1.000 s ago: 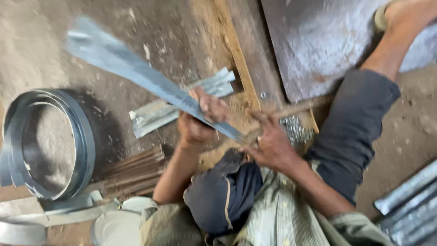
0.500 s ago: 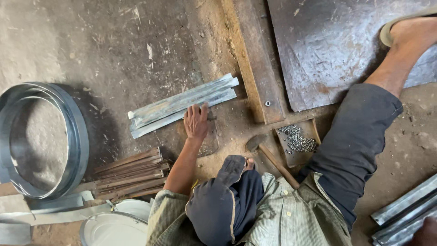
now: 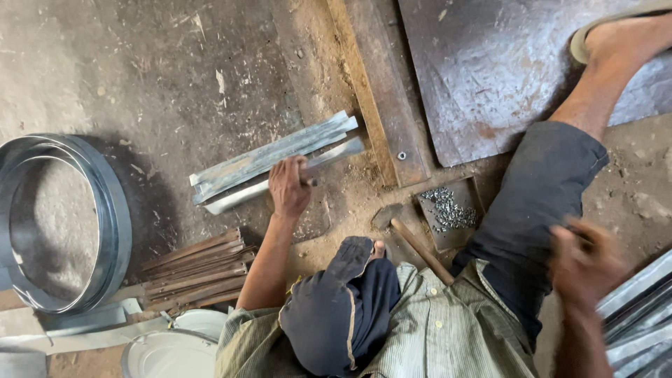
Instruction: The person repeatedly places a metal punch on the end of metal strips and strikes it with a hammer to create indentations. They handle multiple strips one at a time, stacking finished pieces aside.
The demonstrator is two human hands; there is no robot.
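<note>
The person is wearing a short-sleeved shirt [image 3: 448, 329] in pale green with fine vertical stripes, buttoned down the front with small light buttons. Dark blue-grey trousers [image 3: 539, 203] are covering the legs, one leg ending in a cuff below the knee. A light-coloured sandal [image 3: 595, 31] is showing on one foot. The left hand [image 3: 289, 187] and right hand [image 3: 584, 262] are bare, the right one appearing blurred.

A dusty concrete floor [image 3: 140, 63] is seen, on which folded grey sheet-metal strips [image 3: 273, 157], a coiled grey metal band [image 3: 66, 220], thin brown wooden slats [image 3: 199, 273], a dark metal plate [image 3: 490, 77] and a wooden-handled hammer [image 3: 413, 241] are laid.
</note>
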